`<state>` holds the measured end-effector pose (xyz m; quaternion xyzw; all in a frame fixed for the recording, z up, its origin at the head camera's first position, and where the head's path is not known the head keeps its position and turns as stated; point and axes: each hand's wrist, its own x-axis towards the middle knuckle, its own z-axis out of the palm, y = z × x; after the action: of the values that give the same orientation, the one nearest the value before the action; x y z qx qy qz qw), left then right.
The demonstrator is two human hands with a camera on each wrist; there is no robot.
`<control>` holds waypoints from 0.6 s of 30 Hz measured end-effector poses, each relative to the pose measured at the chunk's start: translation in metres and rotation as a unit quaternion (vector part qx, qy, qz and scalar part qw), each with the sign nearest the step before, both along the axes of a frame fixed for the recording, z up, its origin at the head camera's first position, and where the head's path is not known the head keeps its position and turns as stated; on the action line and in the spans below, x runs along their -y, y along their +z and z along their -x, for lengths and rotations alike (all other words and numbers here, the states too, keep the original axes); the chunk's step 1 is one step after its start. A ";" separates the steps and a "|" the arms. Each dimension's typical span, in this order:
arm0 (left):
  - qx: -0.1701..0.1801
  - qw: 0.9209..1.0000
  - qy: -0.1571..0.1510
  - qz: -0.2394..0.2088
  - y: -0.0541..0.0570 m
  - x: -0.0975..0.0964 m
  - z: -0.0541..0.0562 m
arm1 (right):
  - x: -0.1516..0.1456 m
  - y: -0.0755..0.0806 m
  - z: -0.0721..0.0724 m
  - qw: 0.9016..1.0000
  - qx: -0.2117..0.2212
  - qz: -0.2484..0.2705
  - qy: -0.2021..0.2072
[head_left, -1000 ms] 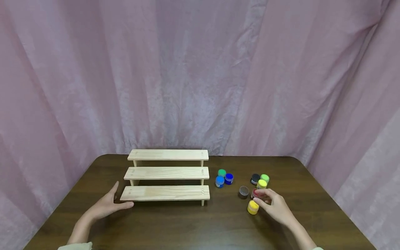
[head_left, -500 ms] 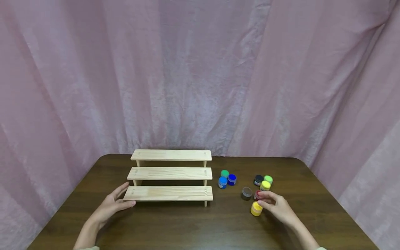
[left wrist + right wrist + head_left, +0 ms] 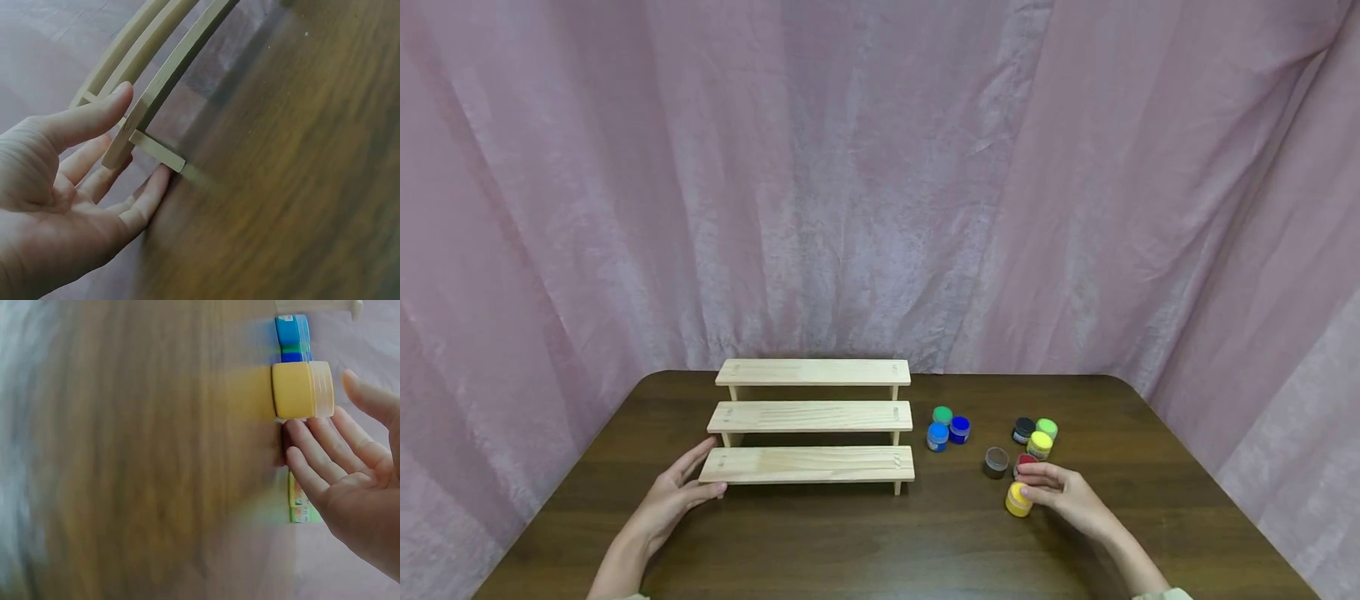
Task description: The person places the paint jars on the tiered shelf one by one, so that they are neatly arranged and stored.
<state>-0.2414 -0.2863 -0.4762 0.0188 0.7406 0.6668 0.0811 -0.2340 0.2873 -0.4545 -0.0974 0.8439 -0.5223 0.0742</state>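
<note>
A three-step pale wooden display shelf (image 3: 807, 465) stands on the table. My left hand (image 3: 670, 500) grips the left end of its lowest step, with the thumb at the front edge and the fingers behind. In the left wrist view a lower finger reaches the short shelf leg (image 3: 157, 151). My right hand (image 3: 1073, 502) is beside a yellow paint pot (image 3: 1018, 501). Its thumb is near the lid, and its fingers extend behind the pot, close to a red paint pot (image 3: 1025, 463) that they partly hide. The thumb stands apart from the yellow pot (image 3: 294, 390) in the right wrist view.
A brown pot (image 3: 996, 463) stands left of the red one. Behind are black (image 3: 1023, 430), light green (image 3: 1047, 428) and lighter yellow (image 3: 1040, 445) pots. Green (image 3: 942, 415), light blue (image 3: 937, 437) and dark blue (image 3: 959, 430) pots cluster right of the shelf. A pink curtain (image 3: 880, 183) hangs behind the table.
My left hand has moved right and closed in on the lowest step's end. My right hand has stayed by the yellow and red pots. The whole view has shifted slightly.
</note>
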 end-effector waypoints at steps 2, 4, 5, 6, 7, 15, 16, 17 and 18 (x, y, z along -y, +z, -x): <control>-0.001 1.000 0.004 -0.004 -0.002 0.001 0.001 | -0.001 -0.001 0.001 1.000 0.017 0.001 0.006; 0.002 1.000 0.006 -0.008 -0.004 0.002 0.001 | -0.001 -0.002 0.001 0.999 0.039 0.005 0.004; 0.005 1.000 0.008 -0.012 -0.005 0.003 0.001 | -0.002 -0.002 0.002 0.999 0.048 0.004 0.004; 0.008 1.000 0.006 -0.013 -0.005 0.004 0.002 | -0.002 -0.002 0.002 0.998 0.055 0.005 0.009; 0.012 1.000 0.006 -0.013 -0.006 0.004 0.002 | -0.003 -0.001 0.003 0.998 0.062 0.005 0.012; 0.016 1.000 0.011 -0.023 -0.011 0.007 0.003 | -0.008 -0.003 0.004 0.993 0.091 0.016 0.078; 0.016 1.000 0.008 -0.023 -0.011 0.007 0.003 | -0.009 -0.003 0.005 0.992 0.092 0.017 0.087; 0.016 1.000 0.007 -0.024 -0.011 0.007 0.003 | -0.009 -0.003 0.005 0.991 0.092 0.016 0.092; 0.018 1.000 0.008 -0.024 -0.012 0.007 0.003 | -0.009 -0.004 0.005 0.991 0.092 0.015 0.097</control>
<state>-0.2441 -0.2936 -0.4881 0.0028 0.7226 0.6855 0.0887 -0.2393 0.2967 -0.4580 -0.1313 0.8125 -0.5316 0.2000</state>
